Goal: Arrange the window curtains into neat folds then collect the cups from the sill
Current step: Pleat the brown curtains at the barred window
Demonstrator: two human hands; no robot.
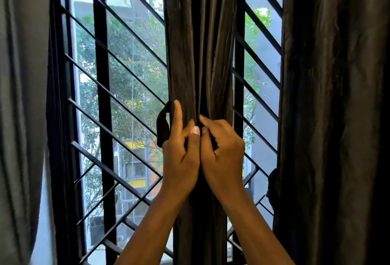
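Head view: both hands [202, 150] pinch gathered curtain [200, 53]; window grille [118, 74] behind; second curtain [333, 96] right.

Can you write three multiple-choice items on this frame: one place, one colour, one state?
1. Where is the gathered dark brown curtain panel that the hands work on?
A. middle of the window
B. far left edge
C. on the floor

2. What colour is the diagonal metal window grille?
A. white
B. black
C. red

3. What are the left hand and right hand doing?
A. hanging free
B. pinching curtain folds together
C. holding cups

Key: 1 A, it hangs between two glass panes; 2 B, the bars are black against the daylight; 3 B, the thumbs and fingers of both hands press into the fabric, side by side.
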